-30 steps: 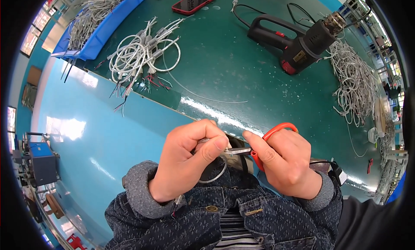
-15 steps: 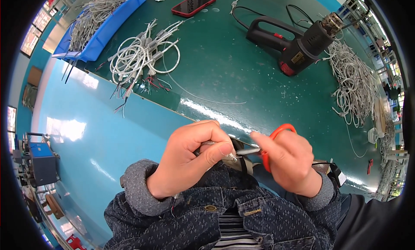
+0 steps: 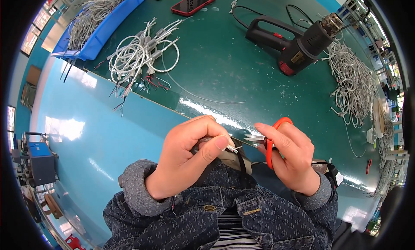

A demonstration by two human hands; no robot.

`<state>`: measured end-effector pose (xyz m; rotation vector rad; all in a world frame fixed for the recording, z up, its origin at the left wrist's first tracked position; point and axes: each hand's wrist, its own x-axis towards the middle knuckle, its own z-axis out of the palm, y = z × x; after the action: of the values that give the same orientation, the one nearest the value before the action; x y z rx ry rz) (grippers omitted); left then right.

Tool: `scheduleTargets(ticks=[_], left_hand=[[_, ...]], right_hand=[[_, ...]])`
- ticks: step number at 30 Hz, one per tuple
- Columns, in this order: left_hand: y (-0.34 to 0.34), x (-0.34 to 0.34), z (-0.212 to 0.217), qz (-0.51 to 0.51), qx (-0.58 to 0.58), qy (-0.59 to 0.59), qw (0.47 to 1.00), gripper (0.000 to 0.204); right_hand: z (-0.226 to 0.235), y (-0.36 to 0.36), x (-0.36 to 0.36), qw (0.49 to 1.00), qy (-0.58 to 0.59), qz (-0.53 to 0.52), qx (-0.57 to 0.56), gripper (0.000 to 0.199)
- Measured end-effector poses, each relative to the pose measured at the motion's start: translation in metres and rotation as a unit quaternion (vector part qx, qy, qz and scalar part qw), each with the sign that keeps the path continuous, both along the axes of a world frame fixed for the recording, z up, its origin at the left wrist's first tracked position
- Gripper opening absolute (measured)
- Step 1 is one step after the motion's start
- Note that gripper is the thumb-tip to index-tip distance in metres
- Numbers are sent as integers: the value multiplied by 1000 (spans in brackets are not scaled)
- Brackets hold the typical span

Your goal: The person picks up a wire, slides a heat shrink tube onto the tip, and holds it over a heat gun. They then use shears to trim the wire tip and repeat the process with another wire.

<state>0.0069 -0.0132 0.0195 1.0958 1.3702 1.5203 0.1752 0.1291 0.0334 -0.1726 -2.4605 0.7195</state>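
Between thumb and forefinger, my left hand [image 3: 190, 150] pinches a cable [image 3: 232, 149], whose pale stripped end with thin strands sticks out to the right. Most of the cable is hidden in the fist. My right hand [image 3: 290, 155] holds a pair of scissors [image 3: 269, 153] with orange-red handles. Their short metal blades are parted and point left, a little apart from the cable end. Both hands are in front of my body at the table's near edge. Beyond them lies a bundle of grey-white cables [image 3: 145, 53] with dark and red wire ends.
A blue bin [image 3: 110, 27] full of cables stands at the far left of the green table [image 3: 216, 55]. A phone [image 3: 193, 4] lies at the back. A black heat gun [image 3: 298, 42] rests at right, beside a large cable heap [image 3: 352, 81].
The scissors have drawn back from the cable end, up and to the right, and their blades have parted. The cable end shows more clearly beyond my left fingertips.
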Motion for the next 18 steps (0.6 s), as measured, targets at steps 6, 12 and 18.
scheduleTargets(ticks=[6,12,18], left_hand=[[5,8,0,37,-5,19,999,11],[3,9,4,9,-21,-12,1000,18],[4,8,9,43,-20,100,994,11]], right_hand=[[-7,-15,-22,964,126,36,-232,41],[-9,-13,-28,965,150,42,-213,42],[-9,-9,-27,978,140,30,-150,44]])
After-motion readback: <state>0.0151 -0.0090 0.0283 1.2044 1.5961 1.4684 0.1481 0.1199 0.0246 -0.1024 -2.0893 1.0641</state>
